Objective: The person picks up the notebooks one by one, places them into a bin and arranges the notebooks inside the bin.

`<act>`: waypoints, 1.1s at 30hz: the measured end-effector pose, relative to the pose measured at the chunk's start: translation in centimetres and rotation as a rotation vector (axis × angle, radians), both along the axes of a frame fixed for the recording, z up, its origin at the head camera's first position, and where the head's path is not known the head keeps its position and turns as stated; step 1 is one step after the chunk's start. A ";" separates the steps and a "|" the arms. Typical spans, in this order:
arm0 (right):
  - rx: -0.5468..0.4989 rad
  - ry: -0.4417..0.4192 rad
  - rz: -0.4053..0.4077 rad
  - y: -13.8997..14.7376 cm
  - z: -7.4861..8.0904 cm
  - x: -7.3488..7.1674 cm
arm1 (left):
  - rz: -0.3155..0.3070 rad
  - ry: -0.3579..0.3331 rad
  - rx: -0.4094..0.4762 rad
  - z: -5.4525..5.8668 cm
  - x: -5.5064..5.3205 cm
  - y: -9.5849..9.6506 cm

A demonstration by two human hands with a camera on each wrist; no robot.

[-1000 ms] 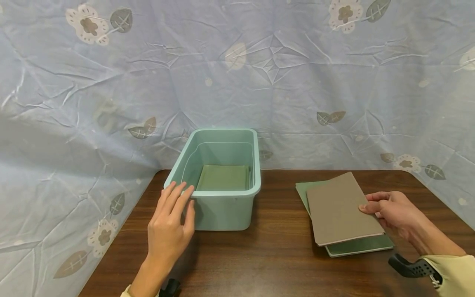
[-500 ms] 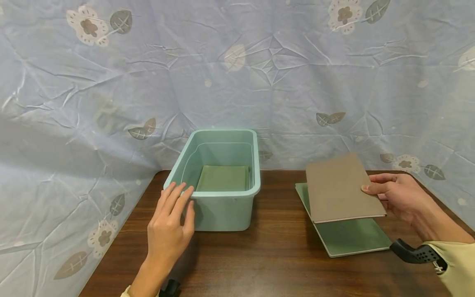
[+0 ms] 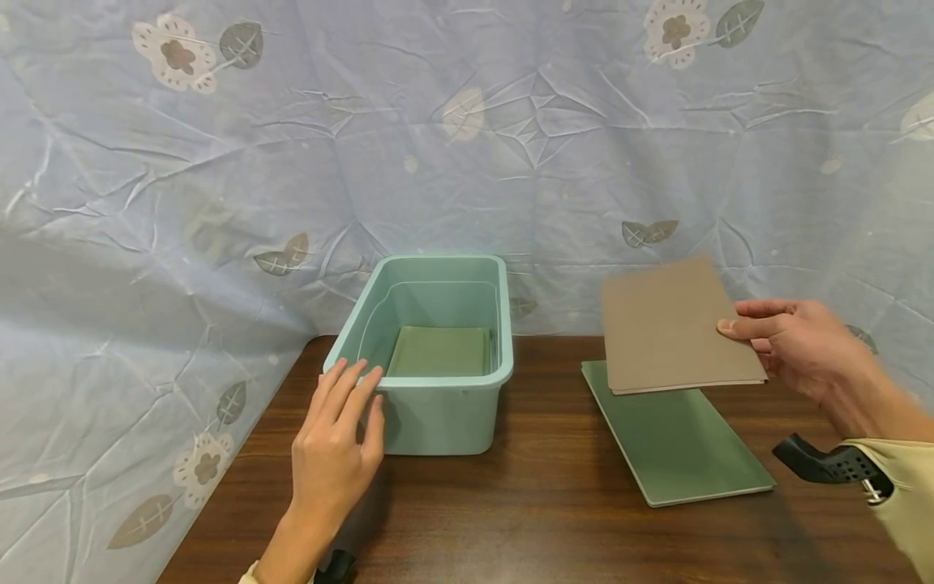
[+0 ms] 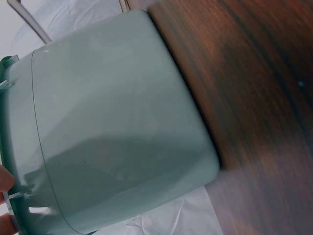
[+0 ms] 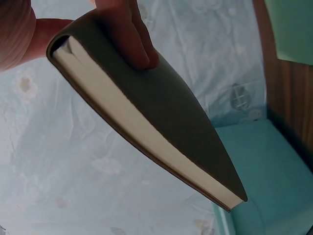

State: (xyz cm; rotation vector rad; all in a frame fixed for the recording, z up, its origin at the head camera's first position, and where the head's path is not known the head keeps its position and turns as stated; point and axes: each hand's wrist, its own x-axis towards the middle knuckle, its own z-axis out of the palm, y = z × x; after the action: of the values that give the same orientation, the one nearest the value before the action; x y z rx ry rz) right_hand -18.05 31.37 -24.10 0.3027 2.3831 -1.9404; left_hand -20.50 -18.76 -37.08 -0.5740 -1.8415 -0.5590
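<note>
My right hand [image 3: 813, 349] pinches a taupe-brown notebook [image 3: 671, 328] at its right edge, thumb on the upper cover and fingers beneath. The notebook is raised over a dark green notebook [image 3: 693, 462] that lies flat on the table. Its cream page edges show in the right wrist view, where the cover [image 5: 171, 112] looks dark. With extended fingers my left hand [image 3: 332, 454] rests on the near left rim corner of a pale teal plastic bin [image 3: 441, 418]. Inside the bin lies a lighter green notebook [image 3: 441, 353].
The dark brown wooden table [image 3: 540, 519] carries the bin at left centre and the dark green notebook at right. A pale blue flowered cloth [image 3: 467, 186] hangs behind the table and along its sides. A dark strap [image 3: 832, 466] circles the right wrist.
My right hand has lifted the taupe-brown notebook up and away from the dark green notebook, uncovering more of it. The left hand and bin have stayed put.
</note>
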 end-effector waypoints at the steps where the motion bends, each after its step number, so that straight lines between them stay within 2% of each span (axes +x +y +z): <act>1: -0.009 0.001 -0.003 -0.1 0.3 -0.1 | 0.000 0.001 0.000 0.0 0.0 0.0; 8: -0.145 0.067 -0.031 -0.8 2.9 -0.7 | -0.005 0.004 0.000 0.0 -0.1 -0.2; 15: -0.044 0.148 -0.049 -1.0 4.7 -1.6 | 0.001 0.009 -0.003 0.0 -0.1 -0.2; 18: -0.065 0.169 -0.050 -1.0 5.3 -1.9 | 0.000 0.008 -0.006 -0.1 -0.2 -0.2; 23: -0.106 0.186 -0.054 -1.2 5.8 -2.1 | 0.000 0.010 -0.011 -0.1 -0.2 -0.3; 29: -0.037 0.139 -0.062 -1.7 5.7 -2.0 | 0.002 0.014 -0.015 -0.1 -0.2 -0.4; 33: -0.045 0.105 -0.064 -1.9 5.4 -2.1 | 0.006 0.013 -0.020 -0.2 -0.2 -0.4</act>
State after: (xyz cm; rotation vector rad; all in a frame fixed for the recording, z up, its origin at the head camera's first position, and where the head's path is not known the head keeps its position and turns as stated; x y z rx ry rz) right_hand -20.11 29.45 -18.71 0.2856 2.4178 -2.0843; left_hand -20.67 -19.17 -37.23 -0.5844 -1.8378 -0.5321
